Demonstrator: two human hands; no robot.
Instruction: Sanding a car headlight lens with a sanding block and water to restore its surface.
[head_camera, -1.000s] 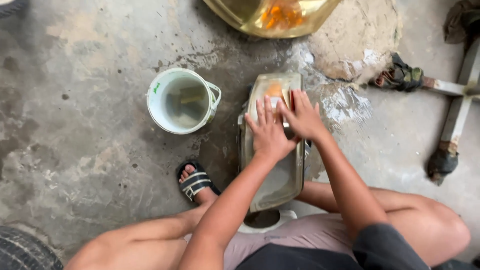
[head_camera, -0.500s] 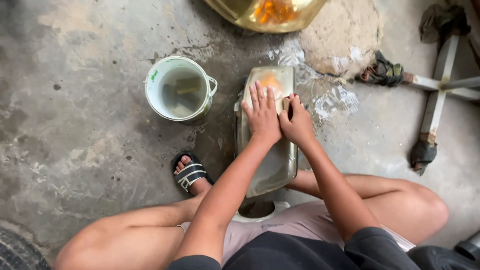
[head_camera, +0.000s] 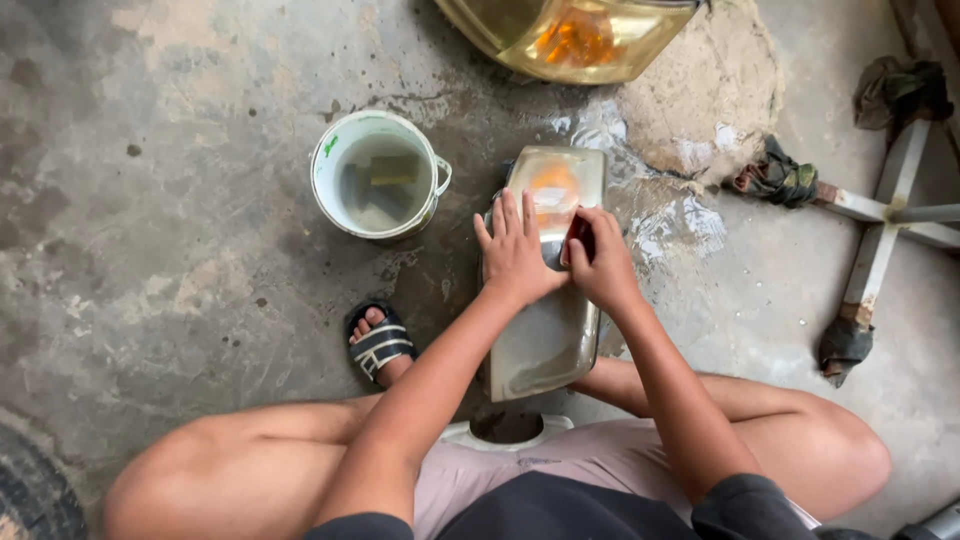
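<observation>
A: Where is the headlight lens (head_camera: 545, 330) lying?

B: It is lying on the wet concrete floor (head_camera: 180, 230), between the knees, beside the white bucket (head_camera: 377, 175).

A: How are the hands working?

B: The left hand (head_camera: 515, 250) is pressing flat, fingers spread; the right hand (head_camera: 600, 262) is curling round a small dark pad (head_camera: 577, 240).

A: Handling?

B: Probably rigid, wet, slippery plastic; gripping the long edges looks safest.

— What's the person wearing?
— A dark short-sleeved top; the sleeves end above the elbows, forearms bare down to the left hand (head_camera: 517, 255) and right hand (head_camera: 603, 265).
— Below that?
— Pale pinkish shorts (head_camera: 590, 462), knees bare, and a black sandal (head_camera: 380, 343) with light stripes across its straps.
</observation>
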